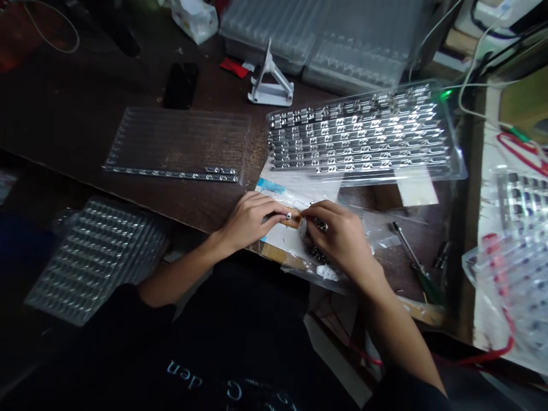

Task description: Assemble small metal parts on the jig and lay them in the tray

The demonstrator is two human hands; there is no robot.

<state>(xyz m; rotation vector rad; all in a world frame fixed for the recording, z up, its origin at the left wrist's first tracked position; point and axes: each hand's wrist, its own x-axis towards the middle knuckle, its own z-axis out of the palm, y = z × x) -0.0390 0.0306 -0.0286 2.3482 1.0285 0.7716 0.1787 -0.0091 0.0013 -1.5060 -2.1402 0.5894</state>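
Observation:
Between the thumb and index finger of my left hand (pixel 257 217) is a small metal connector (pixel 289 216). My right hand (pixel 340 231) is closed in a pinch just to its right, over a plastic bag of small dark metal parts (pixel 317 254); what its fingertips hold is too small to make out. Under the fingertips lies a small brown block (pixel 293 221) on white paper (pixel 278 235). A clear tray (pixel 357 137) filled with rows of metal connectors is beyond my right hand. Further left, another clear tray (pixel 171 137) has connectors along its near edge.
A white stand (pixel 271 91) and a dark phone (pixel 181 85) sit at the back, near stacked clear trays (pixel 317 34). A green-handled screwdriver (pixel 413 257) lies to the right. More filled trays (pixel 94 257) are stacked at lower left, below the table's edge.

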